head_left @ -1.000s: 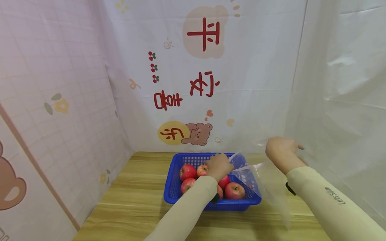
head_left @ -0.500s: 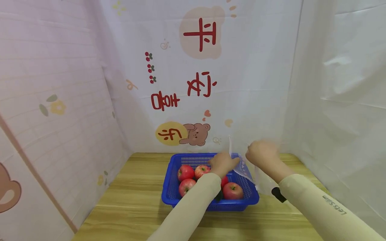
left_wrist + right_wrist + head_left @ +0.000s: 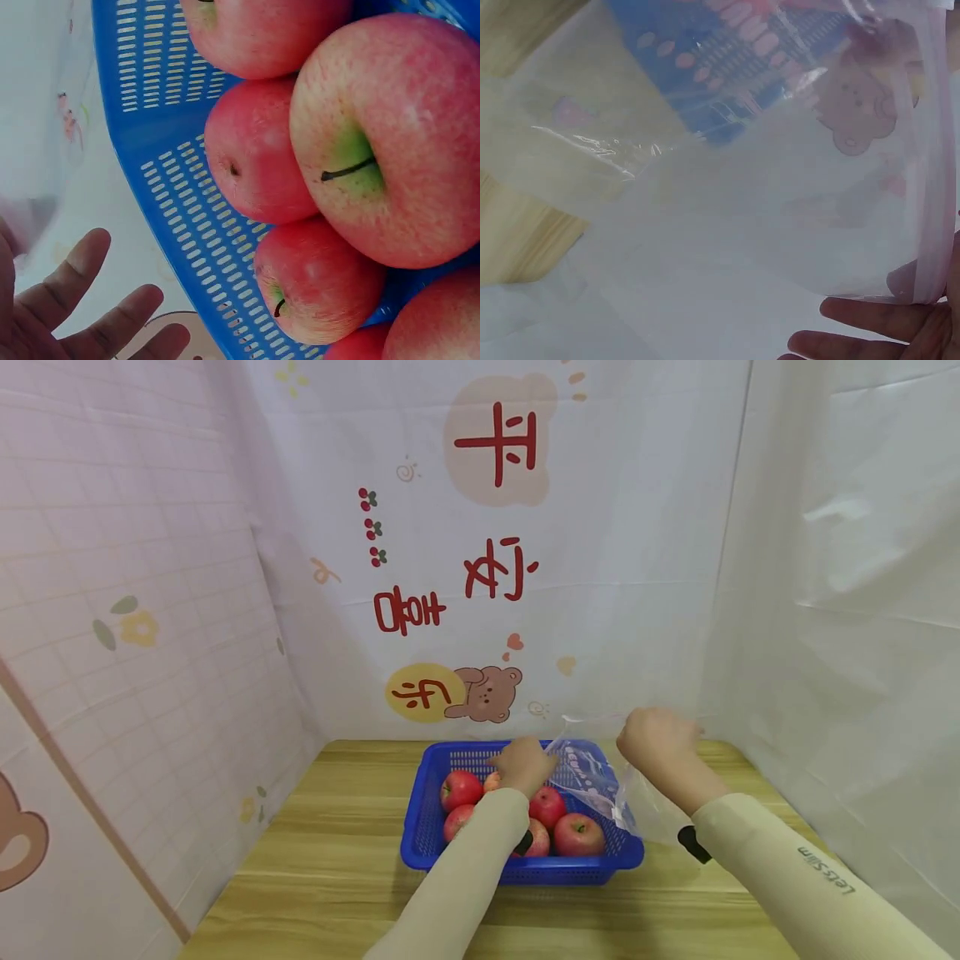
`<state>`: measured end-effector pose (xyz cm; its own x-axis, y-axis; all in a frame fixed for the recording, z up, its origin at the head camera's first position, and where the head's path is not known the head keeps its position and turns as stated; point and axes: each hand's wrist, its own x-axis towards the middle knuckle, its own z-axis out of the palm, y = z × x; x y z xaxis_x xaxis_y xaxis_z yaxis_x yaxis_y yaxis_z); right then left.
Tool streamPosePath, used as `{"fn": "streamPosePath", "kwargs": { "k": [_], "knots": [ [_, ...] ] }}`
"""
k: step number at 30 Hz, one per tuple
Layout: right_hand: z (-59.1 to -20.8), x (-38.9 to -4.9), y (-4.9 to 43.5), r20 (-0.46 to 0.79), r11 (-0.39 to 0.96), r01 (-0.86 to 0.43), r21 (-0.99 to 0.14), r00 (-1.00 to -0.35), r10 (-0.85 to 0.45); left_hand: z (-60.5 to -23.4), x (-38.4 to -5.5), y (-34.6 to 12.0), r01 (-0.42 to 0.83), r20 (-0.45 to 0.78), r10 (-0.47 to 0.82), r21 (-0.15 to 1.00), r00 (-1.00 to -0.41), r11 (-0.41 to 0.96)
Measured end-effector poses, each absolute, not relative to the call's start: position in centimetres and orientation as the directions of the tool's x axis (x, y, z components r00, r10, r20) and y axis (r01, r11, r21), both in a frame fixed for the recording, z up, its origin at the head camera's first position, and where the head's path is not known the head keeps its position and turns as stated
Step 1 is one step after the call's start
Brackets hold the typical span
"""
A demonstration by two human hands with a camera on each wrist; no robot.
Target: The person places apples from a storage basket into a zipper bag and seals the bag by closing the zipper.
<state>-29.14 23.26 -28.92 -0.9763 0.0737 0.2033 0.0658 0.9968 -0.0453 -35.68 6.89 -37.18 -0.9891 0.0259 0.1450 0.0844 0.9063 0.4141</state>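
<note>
The plastic bag [image 3: 583,770] is hanging low, right of the frame's centre, the right hand [image 3: 660,745] pinching its rim, the left hand [image 3: 525,766] gripping unclearly, as opening seems under way, calling next for parted edges.

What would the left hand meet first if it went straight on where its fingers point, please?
Probably the blue basket's rim: the left hand has its fingers pointing that way in the left wrist view, though depth is unclear and they might pass over it.

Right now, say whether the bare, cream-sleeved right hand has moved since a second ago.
Yes: the right hand has moved left in the head view, toward the brown printed bear.
</note>
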Motion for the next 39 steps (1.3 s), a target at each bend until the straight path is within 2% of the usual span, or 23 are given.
{"fn": "streamPosePath", "kwargs": {
  "k": [7,14,18,22,25,28,34,39],
  "knots": [
    [-29.3,-29.9,23.5,0.161,0.987,0.095,-0.126,-0.98,0.115,-36.4,-33.7,6.5,0.15,0.089,0.121,0.542,-0.989,0.827],
    [-30.4,-30.3,23.5,0.199,0.985,0.081,-0.151,-0.974,0.111,-36.6,-31.5,7.0,0.209,-0.021,0.335,0.745,-0.942,0.634],
    [-31.5,-29.4,23.6,0.222,0.983,0.028,-0.182,-0.973,0.069,-37.0,-31.2,7.8,0.214,0.013,0.324,0.775,-0.946,0.594],
    [-33.5,-26.7,22.9,0.272,0.981,-0.023,-0.192,-0.962,0.031,-37.3,-31.6,7.6,0.241,0.049,0.317,0.761,-0.947,0.603],
    [-35.0,-24.6,22.0,0.342,0.988,-0.024,-0.15,-0.939,0.029,-37.2,-31.6,7.4,0.274,0.063,0.338,0.731,-0.939,0.625],
    [-36.0,-23.2,21.9,0.391,0.991,0.011,-0.134,-0.918,0.063,-37.0,-31.5,7.4,0.319,0.06,0.373,0.652,-0.926,0.688],
    [-36.2,-22.3,23.3,0.445,0.967,0.126,-0.223,-0.869,0.216,-37.0,-31.1,8.3,0.326,-0.057,0.377,0.391,-0.925,0.86],
    [-36.4,-22.5,23.5,0.429,0.951,0.153,-0.27,-0.865,0.261,-37.0,-31.2,9.4,0.404,-0.1,0.436,0.24,-0.895,0.883]
  ]
}}
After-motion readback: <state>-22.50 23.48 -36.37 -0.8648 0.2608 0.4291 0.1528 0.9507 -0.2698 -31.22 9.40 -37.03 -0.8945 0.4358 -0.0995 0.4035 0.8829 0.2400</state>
